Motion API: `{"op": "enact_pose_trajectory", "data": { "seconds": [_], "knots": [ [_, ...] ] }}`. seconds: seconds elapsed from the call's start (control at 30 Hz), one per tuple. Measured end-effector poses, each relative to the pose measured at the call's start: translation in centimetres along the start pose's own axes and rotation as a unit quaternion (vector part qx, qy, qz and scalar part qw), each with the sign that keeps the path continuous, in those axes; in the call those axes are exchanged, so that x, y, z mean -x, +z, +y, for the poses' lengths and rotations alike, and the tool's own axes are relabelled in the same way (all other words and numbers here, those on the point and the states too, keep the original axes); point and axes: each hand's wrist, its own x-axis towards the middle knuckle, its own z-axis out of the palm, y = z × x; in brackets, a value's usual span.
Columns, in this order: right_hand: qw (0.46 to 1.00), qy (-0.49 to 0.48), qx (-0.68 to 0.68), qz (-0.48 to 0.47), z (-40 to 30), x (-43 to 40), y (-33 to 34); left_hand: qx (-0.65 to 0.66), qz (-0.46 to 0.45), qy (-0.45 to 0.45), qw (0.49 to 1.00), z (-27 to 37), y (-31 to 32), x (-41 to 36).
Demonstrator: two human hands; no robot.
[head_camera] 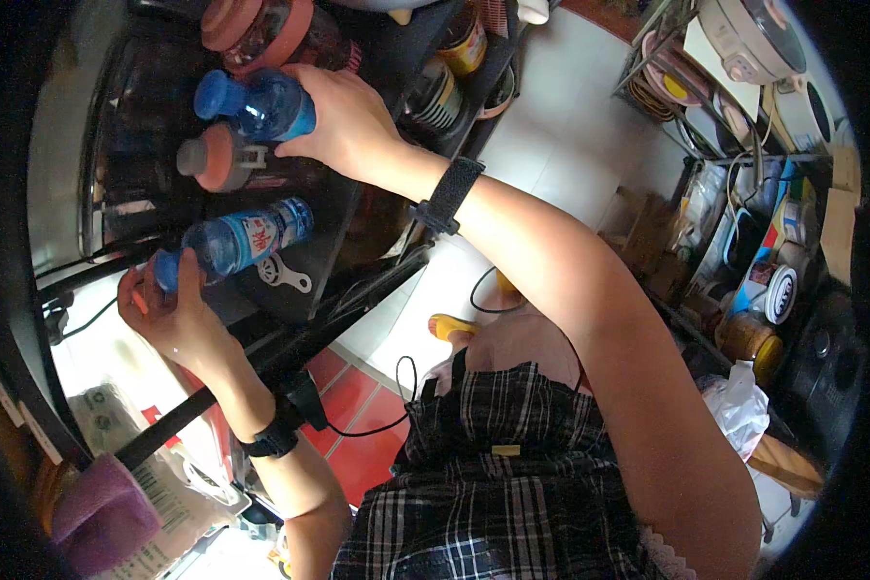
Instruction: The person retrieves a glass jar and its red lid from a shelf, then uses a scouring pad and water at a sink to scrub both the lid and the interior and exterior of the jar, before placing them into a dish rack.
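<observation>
My right hand (348,119) grips a clear plastic bottle with a blue cap (264,105) around its body, tilted over the dark shelf (319,239). Just below it is a bottle with an orange-pink collar and grey cap (217,156). The fingers of my left hand (177,319) are around the blue cap of a second plastic bottle (246,239), which has a printed blue label. A small orange spot shows among those fingers; what it is cannot be made out. Beside this bottle lies a white slotted egg separator (284,272).
A large pink-lidded container (261,32) stands at the shelf's far end, near jars (464,43). A black frame bar (167,428) crosses below my left forearm. Purple cloth (105,507) hangs at lower left. Across the tiled floor, a rack holds a cooker (750,40) and jars (779,293).
</observation>
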Motion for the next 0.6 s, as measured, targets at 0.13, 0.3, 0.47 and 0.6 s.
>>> {"op": "enact_pose_trajectory", "data": {
  "seconds": [0.13,0.3,0.47,0.6],
  "knots": [
    [1.000,-0.001,-0.015,-0.011,0.0,0.5,0.3,-0.019,-0.004,0.014,1.000,-2.3,0.0,-0.4],
    [0.999,-0.028,0.000,0.043,1.3,2.6,0.2,-0.041,-0.026,-0.005,0.999,-2.2,0.2,-0.6],
    [0.989,0.085,0.019,0.117,4.3,9.6,-0.2,-0.032,-0.029,-0.014,0.999,-2.5,0.1,0.3],
    [0.982,0.178,0.052,0.022,7.2,16.7,1.4,-0.068,-0.030,-0.010,0.997,-1.8,0.1,2.0]
  ]
}}
